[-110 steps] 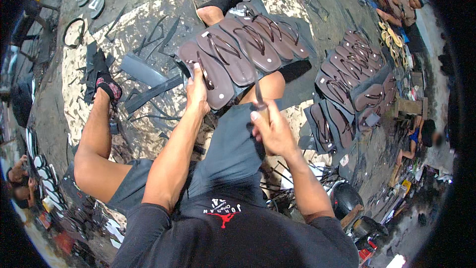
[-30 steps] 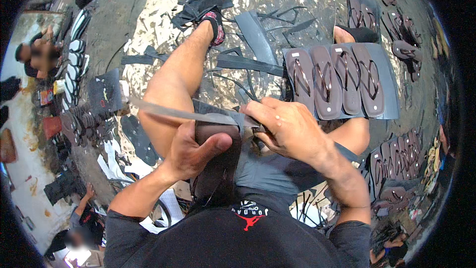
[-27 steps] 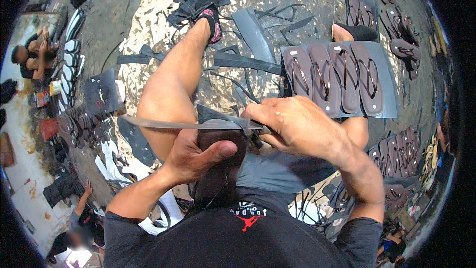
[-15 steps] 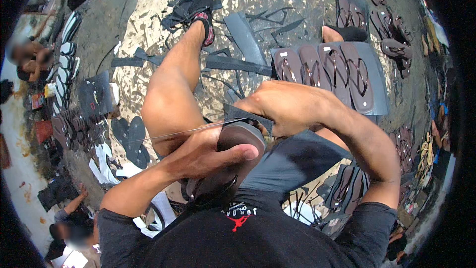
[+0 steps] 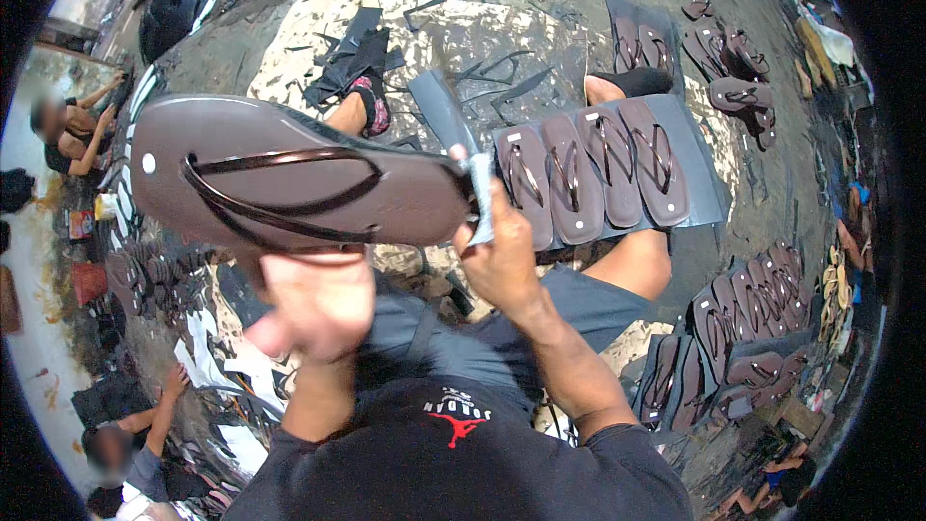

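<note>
A brown flip-flop [image 5: 280, 178] with glossy dark straps is held up in front of me, its toe end to the left. At its heel, my right hand [image 5: 506, 256] is closed around the end, with a light blue-grey piece [image 5: 481, 198] between the fingers; whether that is cloth or rubber I cannot make out. Below the sole's near edge is my left hand [image 5: 323, 304], palm showing and thumb apart, blurred. Its fingers are hidden behind the flip-flop.
Several finished flip-flops [image 5: 564, 178] lie on a dark sheet [image 5: 709, 203] at my right. More flip-flops [image 5: 752, 304] sit further right. Black offcuts [image 5: 352, 63] are scattered around my foot on the patterned mat [image 5: 294, 53]. Other people [image 5: 159, 425] sit along the left side.
The flip-flop has come up from my lap and turned to lie crosswise, strap side visible. My right hand has moved to its heel, and my left thumb is off the sole.
</note>
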Demonstrator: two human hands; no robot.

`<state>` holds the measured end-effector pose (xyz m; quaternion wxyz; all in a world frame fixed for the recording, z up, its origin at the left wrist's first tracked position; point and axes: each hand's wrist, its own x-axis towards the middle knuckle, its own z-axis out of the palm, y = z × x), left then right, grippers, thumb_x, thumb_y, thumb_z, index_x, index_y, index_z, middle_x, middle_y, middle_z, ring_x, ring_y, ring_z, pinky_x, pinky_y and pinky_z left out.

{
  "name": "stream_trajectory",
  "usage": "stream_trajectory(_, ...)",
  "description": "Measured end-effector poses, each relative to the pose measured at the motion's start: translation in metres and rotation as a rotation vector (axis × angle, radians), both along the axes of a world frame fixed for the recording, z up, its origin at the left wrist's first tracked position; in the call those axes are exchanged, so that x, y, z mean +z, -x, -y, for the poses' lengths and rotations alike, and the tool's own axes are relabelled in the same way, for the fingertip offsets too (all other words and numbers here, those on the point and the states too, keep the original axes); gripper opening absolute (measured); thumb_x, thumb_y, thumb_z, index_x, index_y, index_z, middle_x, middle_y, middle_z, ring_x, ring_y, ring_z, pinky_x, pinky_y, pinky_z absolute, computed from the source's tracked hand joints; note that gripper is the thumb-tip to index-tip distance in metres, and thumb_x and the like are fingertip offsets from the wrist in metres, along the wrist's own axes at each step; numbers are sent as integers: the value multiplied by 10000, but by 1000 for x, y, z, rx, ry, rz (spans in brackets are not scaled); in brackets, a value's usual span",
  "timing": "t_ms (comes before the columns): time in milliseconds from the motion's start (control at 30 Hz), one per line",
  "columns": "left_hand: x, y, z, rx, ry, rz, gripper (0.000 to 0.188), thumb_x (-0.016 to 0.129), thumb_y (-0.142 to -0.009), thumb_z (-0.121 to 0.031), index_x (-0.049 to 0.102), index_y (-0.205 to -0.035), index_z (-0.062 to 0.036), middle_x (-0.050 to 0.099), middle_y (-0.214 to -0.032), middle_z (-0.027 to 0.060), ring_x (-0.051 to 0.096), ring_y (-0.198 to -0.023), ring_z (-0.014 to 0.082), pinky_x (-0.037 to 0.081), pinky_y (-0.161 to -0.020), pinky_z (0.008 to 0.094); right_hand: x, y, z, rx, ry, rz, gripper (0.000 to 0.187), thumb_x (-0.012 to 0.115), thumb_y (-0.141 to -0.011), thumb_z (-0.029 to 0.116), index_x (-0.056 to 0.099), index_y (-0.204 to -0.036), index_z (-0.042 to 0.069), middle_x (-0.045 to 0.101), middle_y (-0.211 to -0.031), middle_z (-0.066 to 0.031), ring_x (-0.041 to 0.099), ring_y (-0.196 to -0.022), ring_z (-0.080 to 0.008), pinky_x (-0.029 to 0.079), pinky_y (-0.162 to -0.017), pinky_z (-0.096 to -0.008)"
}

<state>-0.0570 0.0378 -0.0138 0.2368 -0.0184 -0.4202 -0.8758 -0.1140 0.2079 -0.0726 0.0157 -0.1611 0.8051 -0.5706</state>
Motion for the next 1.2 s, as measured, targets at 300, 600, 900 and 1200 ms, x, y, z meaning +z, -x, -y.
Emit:
stream_trajectory(300, -57, 37, 3, 324, 13, 534, 492, 654, -1011, -385, 594, -1234, 50, 670, -1124, 108, 673, -992, 186, 554, -891, 347, 10, -20, 17, 283, 43, 276, 468, 697, -921, 111, 548, -1354, 13, 694, -1026, -193, 692, -866, -345, 559, -753, -417)
stream_trajectory(600, -73, 13, -6, 275, -18, 648, 464, 563, -1061, -352, 532, -1385, -20, 648, -1265, 54, 615, -1171, 192, 472, -1049, 392, -41, -33, -12, 209, -319, 10, 407, 706, -800, 14, 627, -1199, 21, 695, -1084, -178, 696, -922, -385, 572, -770, -438)
stream_trajectory(900, -78, -3, -5, 163, -97, 743, 281, 596, -1049, -290, 600, -1189, -47, 675, -1017, 57, 667, -918, 164, 552, -790, 328, -24, 13, 21, 431, -238, 299, 396, 679, -818, 98, 623, -1206, 41, 712, -1062, -230, 689, -923, -448, 568, -808, -490)
stream_trajectory(1200, -73, 28, 3, 319, -132, 733, 422, 597, -1050, -359, 568, -1330, -45, 652, -1210, 34, 623, -1106, 160, 487, -995, 350, -41, -70, -9, 90, -333, 167, 446, 717, -796, -34, 638, -1230, 35, 705, -1115, -166, 709, -995, -349, 576, -835, -386)
